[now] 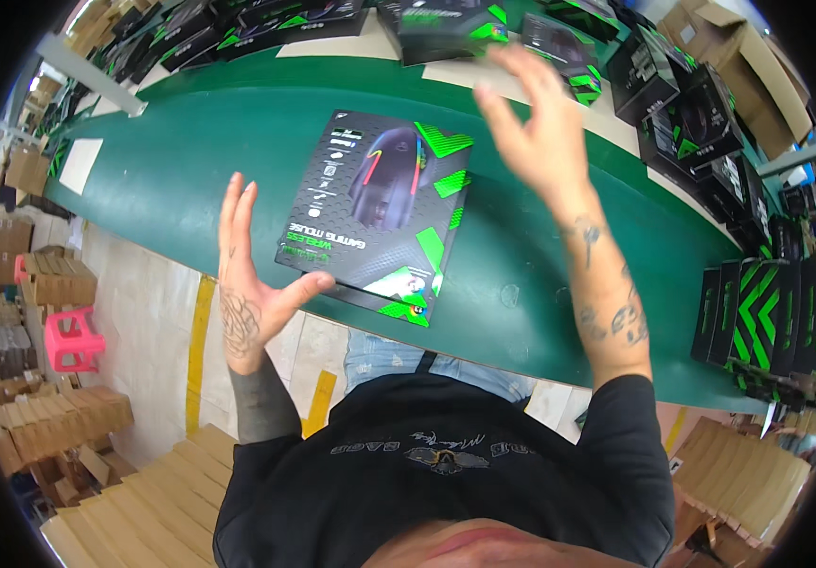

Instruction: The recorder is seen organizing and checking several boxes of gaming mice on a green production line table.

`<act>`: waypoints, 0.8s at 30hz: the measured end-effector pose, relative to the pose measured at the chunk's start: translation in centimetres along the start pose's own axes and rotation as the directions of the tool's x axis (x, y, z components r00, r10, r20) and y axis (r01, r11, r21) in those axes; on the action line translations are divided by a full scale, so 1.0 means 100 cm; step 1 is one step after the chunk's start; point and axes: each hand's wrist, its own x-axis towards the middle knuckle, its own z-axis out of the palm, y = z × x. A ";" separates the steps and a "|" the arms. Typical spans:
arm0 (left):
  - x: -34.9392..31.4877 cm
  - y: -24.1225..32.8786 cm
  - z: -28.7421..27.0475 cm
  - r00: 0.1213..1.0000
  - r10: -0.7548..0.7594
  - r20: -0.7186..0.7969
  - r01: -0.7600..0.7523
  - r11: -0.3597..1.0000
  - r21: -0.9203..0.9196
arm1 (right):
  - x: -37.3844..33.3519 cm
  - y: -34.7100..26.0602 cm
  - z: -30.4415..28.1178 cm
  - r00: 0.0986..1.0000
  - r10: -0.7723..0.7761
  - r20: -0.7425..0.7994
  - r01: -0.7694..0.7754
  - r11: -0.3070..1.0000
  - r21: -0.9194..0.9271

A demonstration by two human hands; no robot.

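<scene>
A black and green gaming mouse box (384, 204) lies flat in front of me, a mouse pictured on its upper face. At its near left corner is my left hand (255, 284), open, with fingers upright and the thumb stretched toward the box edge. Whether the thumb touches the box, I cannot tell. My right hand (541, 123) is raised beyond the box's right side, its fingers spread and slightly blurred, with nothing in it. Past its fingertips stand more boxes of the same kind, among them a black and green box (451, 28).
The green table (190, 170) bends across the view. Similar boxes (772, 317) stand in a row at the right edge, and others (692, 114) pile up at the far right by an open carton (739, 66). A pink stool (74, 339) and cardboard stacks (143, 502) are on the floor.
</scene>
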 end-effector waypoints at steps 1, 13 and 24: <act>-0.006 -0.008 -0.001 0.992 -0.085 0.093 0.091 0.994 -0.061 | -0.018 -0.008 0.009 0.994 0.087 0.068 -0.088 0.996 0.013; -0.023 0.014 0.049 0.996 0.063 0.060 -0.045 0.966 -0.256 | -0.036 -0.036 0.016 0.850 0.425 0.312 -0.478 0.871 0.114; -0.028 0.010 0.050 0.959 -0.062 0.277 0.150 0.939 -0.310 | -0.059 0.027 0.015 0.991 0.048 0.127 -0.107 -0.300 0.948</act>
